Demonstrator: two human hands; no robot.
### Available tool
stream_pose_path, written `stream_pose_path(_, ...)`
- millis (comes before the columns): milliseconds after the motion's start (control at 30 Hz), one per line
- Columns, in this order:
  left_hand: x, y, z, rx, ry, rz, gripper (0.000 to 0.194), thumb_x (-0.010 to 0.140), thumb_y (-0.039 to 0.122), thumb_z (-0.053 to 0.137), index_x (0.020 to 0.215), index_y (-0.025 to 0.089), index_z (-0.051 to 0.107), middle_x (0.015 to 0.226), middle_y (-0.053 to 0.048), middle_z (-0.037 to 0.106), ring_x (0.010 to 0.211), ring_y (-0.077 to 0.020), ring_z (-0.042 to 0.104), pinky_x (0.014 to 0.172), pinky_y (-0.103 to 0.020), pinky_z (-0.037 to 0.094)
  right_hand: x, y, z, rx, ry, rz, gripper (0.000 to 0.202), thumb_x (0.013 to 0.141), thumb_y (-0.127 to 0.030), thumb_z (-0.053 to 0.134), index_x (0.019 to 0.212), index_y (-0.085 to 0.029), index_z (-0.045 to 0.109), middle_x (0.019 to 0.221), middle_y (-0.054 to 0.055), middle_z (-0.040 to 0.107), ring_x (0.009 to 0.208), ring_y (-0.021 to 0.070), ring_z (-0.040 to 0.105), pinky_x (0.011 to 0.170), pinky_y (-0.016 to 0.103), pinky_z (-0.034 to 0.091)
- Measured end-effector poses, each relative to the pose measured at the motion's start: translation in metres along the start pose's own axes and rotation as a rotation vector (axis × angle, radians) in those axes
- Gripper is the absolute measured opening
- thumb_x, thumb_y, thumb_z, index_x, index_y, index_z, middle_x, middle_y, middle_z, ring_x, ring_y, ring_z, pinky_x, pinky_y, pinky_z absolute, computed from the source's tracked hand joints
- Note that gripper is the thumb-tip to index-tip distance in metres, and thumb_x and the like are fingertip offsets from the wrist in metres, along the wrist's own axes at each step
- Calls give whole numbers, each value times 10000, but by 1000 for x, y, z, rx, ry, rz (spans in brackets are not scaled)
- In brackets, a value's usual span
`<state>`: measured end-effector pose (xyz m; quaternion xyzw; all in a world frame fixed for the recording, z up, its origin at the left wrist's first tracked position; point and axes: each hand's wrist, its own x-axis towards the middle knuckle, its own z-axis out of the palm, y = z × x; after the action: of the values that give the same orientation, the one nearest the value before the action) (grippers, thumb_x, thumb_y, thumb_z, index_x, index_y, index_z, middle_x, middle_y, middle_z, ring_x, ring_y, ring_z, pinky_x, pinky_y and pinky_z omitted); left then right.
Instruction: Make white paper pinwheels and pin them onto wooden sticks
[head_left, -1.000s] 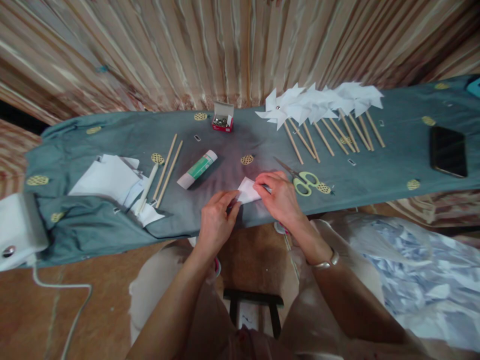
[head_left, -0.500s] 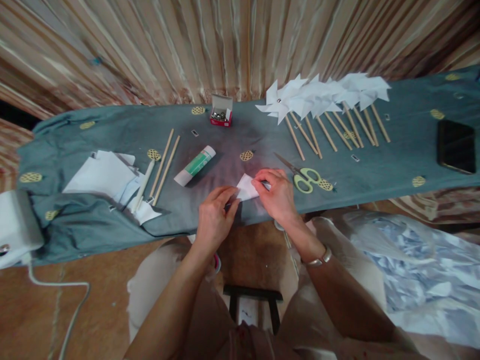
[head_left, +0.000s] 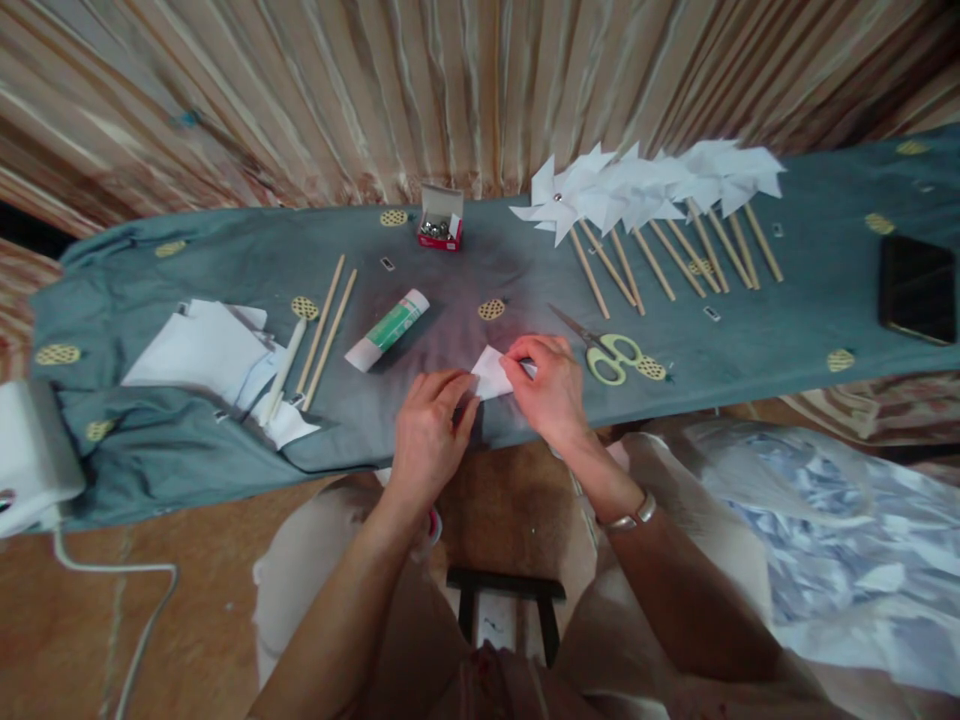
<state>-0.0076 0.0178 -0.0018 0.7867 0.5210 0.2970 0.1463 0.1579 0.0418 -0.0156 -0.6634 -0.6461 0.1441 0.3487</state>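
Observation:
A small folded piece of white paper (head_left: 491,376) lies at the front of the cloth-covered table, between my two hands. My left hand (head_left: 435,425) pinches its left corner between thumb and fingers. On the paper's right side, my right hand (head_left: 547,385) grips with fingertips and thumb, hiding part of that edge. Just right of my right hand rest scissors (head_left: 613,355) with light green handles, blades pointing to the back left. A green and white glue stick (head_left: 388,330) lies left of the paper.
Several white paper pinwheels (head_left: 652,190) on wooden sticks lie at the back right. A red box of metal pins (head_left: 440,230) stands open at the back. Two wooden sticks (head_left: 330,335), paper sheets (head_left: 199,350) and a white device (head_left: 34,455) are left; a phone (head_left: 916,290) is far right.
My right hand has shifted very slightly left along the paper. Both hands keep hold of it, and the other things stay where they were apart from a slight camera shift.

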Motion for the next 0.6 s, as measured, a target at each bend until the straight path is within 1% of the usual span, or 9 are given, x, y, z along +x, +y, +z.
stream_pose_path(67,0,4,1,84,2,65,230,914,232,549,1084,145,676,1154,-125,690,1055,-265,594,896,-431,501,0,0,1,-7,3,-6,131,841,-183,602,716,-225,598,841,41,680,882,233,558,847,368,438)
stream_pose_path(133,-1,9,3,126,-23,119,254,930,223,518,1129,159,661,1235,-124,665,1162,-287,551,937,-466,471,0,0,1,-13,9,-11,134,843,-184,597,717,-227,593,840,38,678,881,234,556,843,367,440)
stream_pose_path(267,-6,15,13,143,-79,184,308,947,209,481,1217,139,611,1324,-129,623,1303,-288,484,1046,-493,410,-1,1,2,-18,13,-22,135,843,-181,585,718,-232,583,832,39,672,875,235,553,842,373,443)
stream_pose_path(400,-11,15,20,149,-95,201,357,955,227,467,1279,108,561,1365,-154,588,1329,-271,485,1108,-501,375,0,0,3,-22,24,-20,141,836,-171,581,710,-235,569,821,36,669,863,232,555,840,374,445)
stream_pose_path(500,-13,14,22,165,-108,207,380,959,241,458,1300,94,540,1384,-168,568,1330,-266,491,1121,-498,376,0,-1,2,-26,24,-12,149,834,-167,576,703,-235,558,812,35,667,860,229,555,833,370,445)
stream_pose_path(600,-14,14,23,192,-116,225,396,960,244,453,1299,55,534,1393,-188,553,1328,-272,495,1131,-482,377,-1,-1,3,-30,24,-17,145,837,-169,571,708,-234,556,815,35,664,865,229,554,837,372,442)
